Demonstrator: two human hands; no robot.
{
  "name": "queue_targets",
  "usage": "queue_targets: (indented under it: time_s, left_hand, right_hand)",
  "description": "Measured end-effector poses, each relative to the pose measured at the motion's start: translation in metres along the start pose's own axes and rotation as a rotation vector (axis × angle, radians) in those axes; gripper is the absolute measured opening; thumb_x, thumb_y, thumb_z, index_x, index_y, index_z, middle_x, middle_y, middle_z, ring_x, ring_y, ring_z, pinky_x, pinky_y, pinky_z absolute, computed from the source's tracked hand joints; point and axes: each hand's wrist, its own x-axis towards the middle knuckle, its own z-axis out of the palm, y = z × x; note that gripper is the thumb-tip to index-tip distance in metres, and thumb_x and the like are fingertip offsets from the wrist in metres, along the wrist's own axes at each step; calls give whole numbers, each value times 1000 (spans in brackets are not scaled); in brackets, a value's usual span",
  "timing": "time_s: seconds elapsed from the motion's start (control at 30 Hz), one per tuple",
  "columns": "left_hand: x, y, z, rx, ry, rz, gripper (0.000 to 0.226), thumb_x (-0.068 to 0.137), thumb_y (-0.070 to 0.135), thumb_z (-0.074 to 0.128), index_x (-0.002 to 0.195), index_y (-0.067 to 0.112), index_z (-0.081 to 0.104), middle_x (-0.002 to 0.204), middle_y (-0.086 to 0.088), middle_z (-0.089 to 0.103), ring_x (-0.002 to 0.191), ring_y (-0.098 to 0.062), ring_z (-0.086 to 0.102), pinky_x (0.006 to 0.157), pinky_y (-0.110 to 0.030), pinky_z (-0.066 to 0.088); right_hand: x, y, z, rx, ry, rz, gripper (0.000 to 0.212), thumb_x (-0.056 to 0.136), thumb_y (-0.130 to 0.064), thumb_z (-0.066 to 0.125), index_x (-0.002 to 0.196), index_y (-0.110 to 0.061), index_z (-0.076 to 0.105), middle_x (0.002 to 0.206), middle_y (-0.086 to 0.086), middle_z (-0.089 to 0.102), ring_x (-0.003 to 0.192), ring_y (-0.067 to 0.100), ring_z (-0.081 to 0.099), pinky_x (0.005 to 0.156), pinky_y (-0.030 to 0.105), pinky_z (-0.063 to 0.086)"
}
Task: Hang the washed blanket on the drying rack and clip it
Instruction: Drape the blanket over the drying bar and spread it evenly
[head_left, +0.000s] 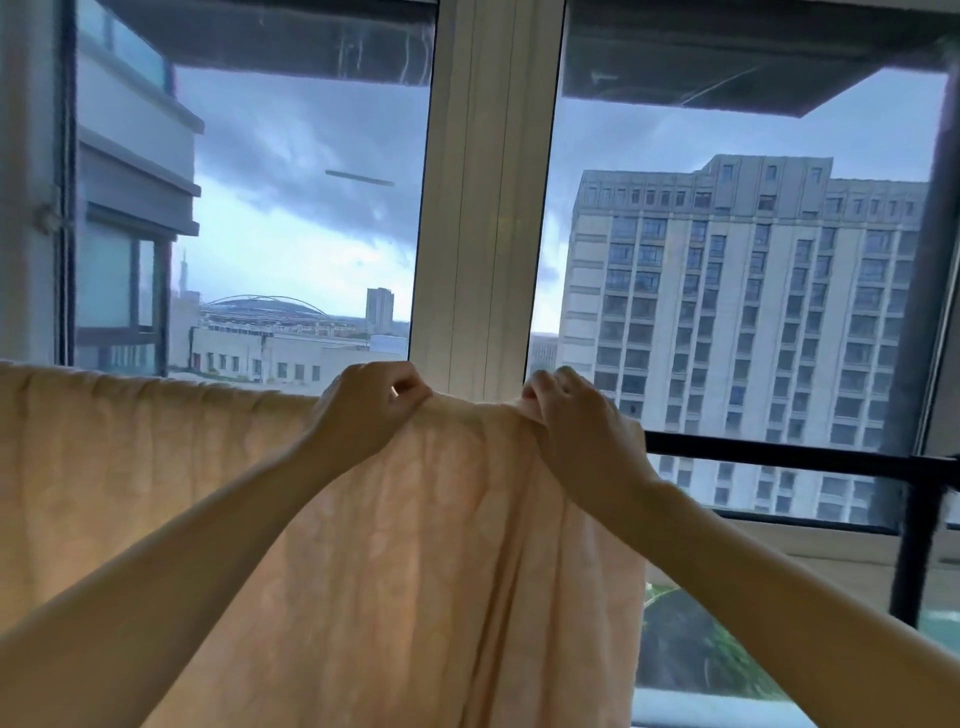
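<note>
Window (488, 208) with high-rise view behind. Blanket (415, 519) already draped over rack bar (779, 457), covering left stretch; right end bare. My left hand (369, 410) and right hand (576, 426) each pinch top fold near blanket's right edge. No clips visible; clipping judged outstanding.

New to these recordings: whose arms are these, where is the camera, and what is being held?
No machine here: a person works bare-handed, and the single picture comes from a camera worn on their head, looking forward over their arms. The left hand and right hand each pinch the top edge of a peach blanket, which seems draped over a rail. The rail's bare black end shows to the right. Behind stands a window frame with tower blocks outside. No clip is in view.
</note>
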Motion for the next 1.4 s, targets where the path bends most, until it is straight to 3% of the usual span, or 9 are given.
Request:
queue_targets:
  time_s: [0.23, 0.3, 0.43, 0.53, 0.7, 0.87, 1.03, 1.23, 1.4]
  left_hand:
    - [38, 22, 0, 88, 50, -87, 16, 92, 26, 58, 86, 19, 70, 80, 7, 66, 76, -14, 59, 68, -28, 39]
    - [38, 19, 8, 75, -40, -105, 12, 91, 20, 60, 89, 15, 71, 85, 2, 69, 76, -11, 58, 71, -27, 43]
    - [17, 25, 17, -62, -185, 10, 13, 92, 26, 61, 91, 17, 71, 84, 10, 69, 73, 4, 59, 69, -12, 48]
    - [10, 36, 10, -151, -266, 74, 19, 87, 38, 65, 90, 21, 73, 82, 16, 69, 75, 2, 65, 69, -9, 50]
    - [10, 36, 5, -183, -285, 74, 15, 85, 28, 71, 89, 14, 76, 81, 6, 73, 73, -1, 66, 67, -8, 48]
    - [11, 30, 8, -190, -234, 28, 13, 88, 24, 67, 86, 12, 73, 78, 5, 70, 71, -5, 64, 64, -9, 47]
    - [7, 31, 13, -159, -213, 44, 9, 92, 24, 62, 87, 17, 67, 76, 9, 64, 71, -5, 59, 64, -16, 42]
    - [4, 23, 13, -92, -150, 14, 11, 93, 32, 58, 85, 25, 61, 75, 15, 60, 72, -3, 56, 64, -24, 40]
    - [4, 20, 9, -88, -149, 35, 11, 93, 27, 59, 83, 22, 58, 72, 12, 59, 67, -3, 54, 59, -17, 35]
  right_hand:
    - [47, 33, -9, 2, 132, 97, 10, 91, -11, 52, 90, -17, 60, 78, -3, 62, 68, 12, 53, 55, 21, 34]
    - [47, 37, -5, 13, 55, 110, 9, 89, -13, 56, 90, -16, 63, 78, -3, 64, 67, 11, 52, 51, 18, 30]
    - [36, 37, 9, 201, -194, 87, 17, 86, -10, 54, 86, -13, 71, 82, 3, 69, 73, 15, 64, 66, 29, 56]
    - [35, 39, 5, 289, -197, 103, 18, 86, -10, 55, 85, -14, 73, 81, 1, 70, 73, 12, 64, 66, 23, 53]
    - [28, 32, -3, 401, -264, 119, 13, 89, -15, 57, 96, -17, 68, 84, -5, 65, 76, 7, 62, 64, 15, 49]
    - [12, 24, -9, 315, -374, 14, 17, 90, -16, 56, 107, -18, 54, 84, -4, 62, 72, 11, 61, 67, 28, 57]
    - [4, 27, -6, 270, -349, -29, 12, 94, -20, 49, 97, -14, 60, 88, 8, 68, 78, 22, 66, 75, 39, 57]
    - [-4, 34, -13, 194, -221, -22, 28, 98, -29, 50, 123, -30, 62, 114, -11, 69, 100, 8, 65, 88, 34, 54]
    - [-14, 39, -22, 118, -119, 79, 28, 97, -23, 50, 116, -36, 65, 111, -12, 70, 98, 12, 66, 75, 28, 51]
